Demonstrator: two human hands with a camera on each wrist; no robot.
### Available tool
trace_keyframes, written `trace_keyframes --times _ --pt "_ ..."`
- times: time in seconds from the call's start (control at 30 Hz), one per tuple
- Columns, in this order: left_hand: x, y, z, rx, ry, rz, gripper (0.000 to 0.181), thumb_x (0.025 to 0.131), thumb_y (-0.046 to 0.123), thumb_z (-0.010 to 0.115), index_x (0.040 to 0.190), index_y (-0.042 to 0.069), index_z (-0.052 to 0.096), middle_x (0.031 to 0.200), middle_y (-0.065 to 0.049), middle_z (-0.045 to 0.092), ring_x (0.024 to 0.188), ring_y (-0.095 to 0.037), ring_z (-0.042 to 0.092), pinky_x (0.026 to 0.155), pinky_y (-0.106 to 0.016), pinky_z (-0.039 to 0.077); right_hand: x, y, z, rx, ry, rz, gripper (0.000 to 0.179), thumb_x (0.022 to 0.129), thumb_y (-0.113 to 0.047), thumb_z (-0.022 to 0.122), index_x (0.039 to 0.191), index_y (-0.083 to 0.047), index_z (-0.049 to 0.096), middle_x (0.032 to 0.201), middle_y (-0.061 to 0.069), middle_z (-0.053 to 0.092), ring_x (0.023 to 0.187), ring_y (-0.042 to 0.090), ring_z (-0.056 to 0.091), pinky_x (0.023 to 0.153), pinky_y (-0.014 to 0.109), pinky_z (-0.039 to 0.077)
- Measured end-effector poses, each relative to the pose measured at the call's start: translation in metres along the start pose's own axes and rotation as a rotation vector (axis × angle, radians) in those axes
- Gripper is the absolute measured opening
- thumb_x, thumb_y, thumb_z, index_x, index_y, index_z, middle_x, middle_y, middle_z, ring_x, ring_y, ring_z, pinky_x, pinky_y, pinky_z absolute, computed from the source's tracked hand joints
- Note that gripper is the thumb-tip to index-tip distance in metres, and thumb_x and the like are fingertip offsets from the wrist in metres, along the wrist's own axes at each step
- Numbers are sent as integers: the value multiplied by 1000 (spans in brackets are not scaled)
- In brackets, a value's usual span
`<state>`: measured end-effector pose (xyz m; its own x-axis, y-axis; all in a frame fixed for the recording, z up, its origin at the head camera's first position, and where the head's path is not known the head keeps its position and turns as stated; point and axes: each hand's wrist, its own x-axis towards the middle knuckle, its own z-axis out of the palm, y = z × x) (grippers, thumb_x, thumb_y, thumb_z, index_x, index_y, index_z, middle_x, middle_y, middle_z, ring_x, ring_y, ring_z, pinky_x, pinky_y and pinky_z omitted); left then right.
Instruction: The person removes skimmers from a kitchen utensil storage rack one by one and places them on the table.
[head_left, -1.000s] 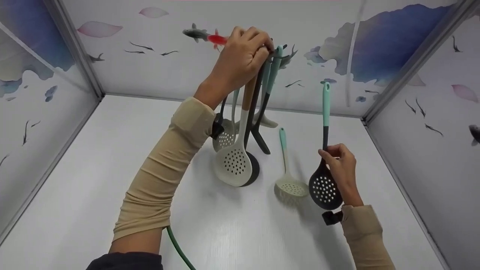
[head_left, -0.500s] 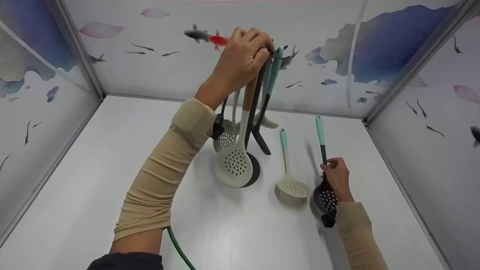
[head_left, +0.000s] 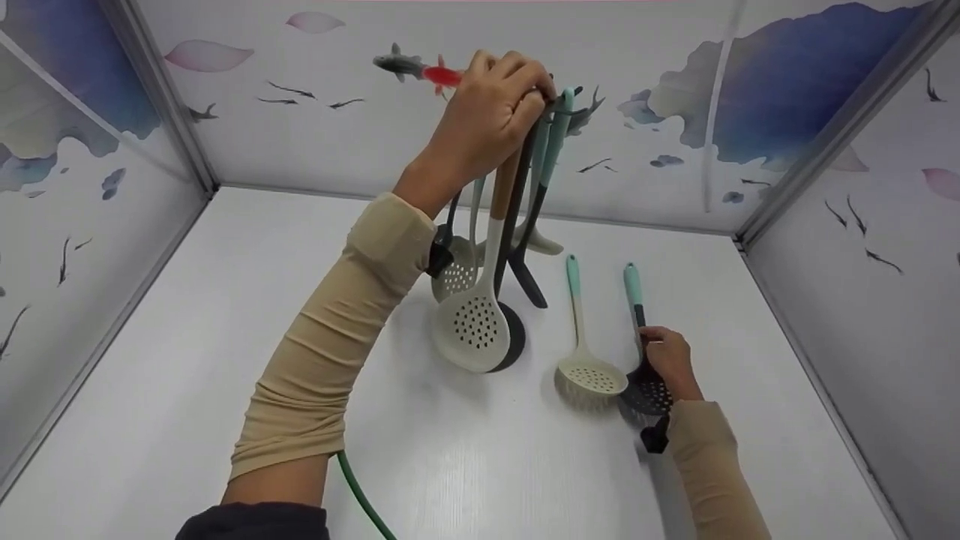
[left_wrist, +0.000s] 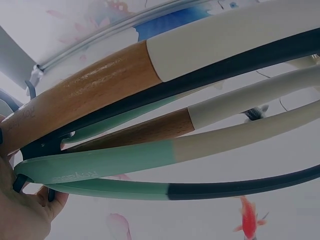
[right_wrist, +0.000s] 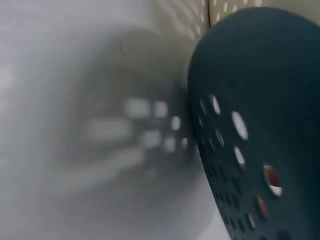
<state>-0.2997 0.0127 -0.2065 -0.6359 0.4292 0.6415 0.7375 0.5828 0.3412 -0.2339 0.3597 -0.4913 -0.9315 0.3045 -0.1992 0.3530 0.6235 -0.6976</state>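
Hands curl closed, left (head_left: 495, 109) gripping a utensil rack (left_wrist: 42, 147), right (head_left: 672, 364) pinching a black skimmer (head_left: 646, 388).

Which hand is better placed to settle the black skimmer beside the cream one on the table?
Likely the right hand: it holds the black skimmer close beside the cream skimmer, while the left hand is occupied at the top of the hanging utensils.

There are one cream skimmer (head_left: 581, 358) and one black skimmer (head_left: 643, 390), making two, beside one bunch (head_left: 491, 247) showing at least six handles (left_wrist: 110, 157): three teal, two wooden, one black. One left hand (head_left: 495, 105), one right hand (head_left: 670, 358), two sleeves (head_left: 307, 352) and one green cord (head_left: 358, 491) show.
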Motion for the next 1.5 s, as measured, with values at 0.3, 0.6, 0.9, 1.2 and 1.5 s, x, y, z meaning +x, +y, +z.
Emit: trace_keyframes --times 0.3,0.6,0.9,1.2,1.5 --pt "0 -1 -1 7 0 -7 35 95 24 31 109 17 63 121 1 56 110 -18 42 93 -25 36 -3 -12 -7 -61 -112 22 49 90 -9 35 138 3 39 143 28 33 128 40 36 105 51 31" --pt "2 0 -2 11 9 -17 34 95 23 32 109 16 62 120 1 56 110 -18 41 93 -25 36 -26 -78 -3 68 -12 -195 41 97 -15 40 136 -3 45 143 22 39 134 36 34 106 48 33" --pt "3 3 -3 14 13 -11 34 95 21 32 109 16 63 119 1 57 109 -18 42 93 -24 36 -70 -148 13 307 -19 -595 34 96 -11 48 129 -3 51 130 15 53 123 26 48 103 37 38" --pt "3 4 -1 10 -8 -9 35 95 23 32 110 16 62 122 0 56 112 -18 41 93 -23 36 -85 -181 31 428 -126 -787 47 94 -5 49 139 0 36 139 17 44 128 29 44 104 41 36" --pt "1 3 0 20 -1 -26 34 95 23 32 110 17 62 122 1 56 113 -17 41 94 -22 37 -85 -187 40 432 -145 -821 51 94 -5 50 142 0 32 142 17 41 129 33 41 104 47 35"
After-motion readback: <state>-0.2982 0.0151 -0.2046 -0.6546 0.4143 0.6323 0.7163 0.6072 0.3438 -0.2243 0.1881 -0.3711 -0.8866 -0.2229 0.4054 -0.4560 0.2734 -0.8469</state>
